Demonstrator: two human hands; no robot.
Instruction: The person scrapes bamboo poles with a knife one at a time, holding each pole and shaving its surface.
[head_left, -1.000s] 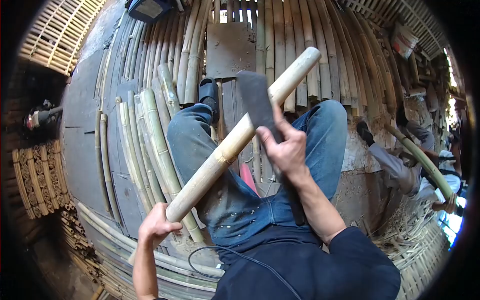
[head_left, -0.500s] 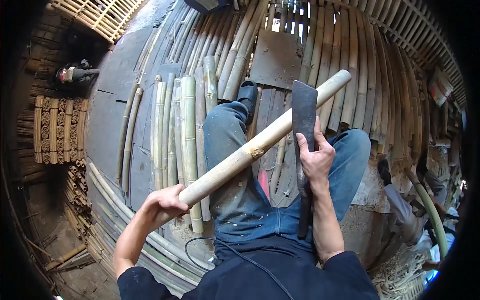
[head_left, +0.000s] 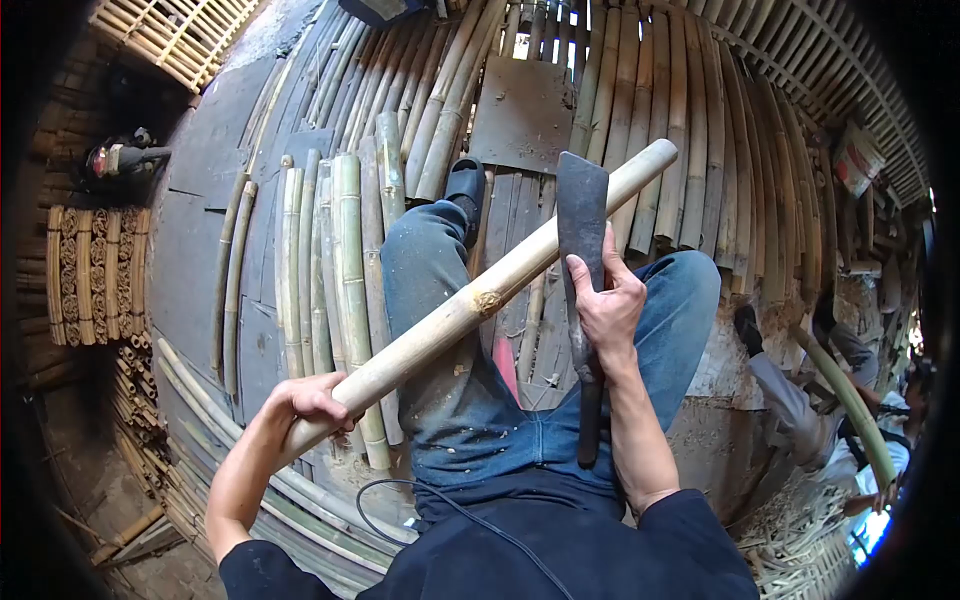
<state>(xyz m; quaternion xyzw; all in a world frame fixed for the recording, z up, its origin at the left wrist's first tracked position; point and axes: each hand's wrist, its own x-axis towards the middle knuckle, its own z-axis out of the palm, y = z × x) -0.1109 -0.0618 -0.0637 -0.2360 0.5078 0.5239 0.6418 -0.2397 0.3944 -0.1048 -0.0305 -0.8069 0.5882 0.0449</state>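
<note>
A pale, peeled bamboo pole (head_left: 415, 345) lies diagonally across my lap, with a brown node near its middle. My left hand (head_left: 312, 402) is wrapped round it near the lower end, and a short stretch of pole shows beyond the fingers. My right hand (head_left: 608, 308) grips a broad, dark machete (head_left: 583, 205) low on its blade, thumb along the near face. The blade stands upright in front of the upper part of the pole; whether they touch I cannot tell. Its dark handle hangs below my hand, along the wrist.
Green bamboo poles (head_left: 348, 250) lie left of my legs. Split bamboo slats (head_left: 690, 150) cover the floor ahead, with a flat board (head_left: 520, 115) on them. Bundled sticks (head_left: 98, 275) are stacked far left. At right, another person (head_left: 800, 405) handles a green pole (head_left: 850, 400).
The view has shifted slightly, so everything sits further left. My left hand now holds the pole a little above its lower end, which shows past the fingers. The machete remains across the pole.
</note>
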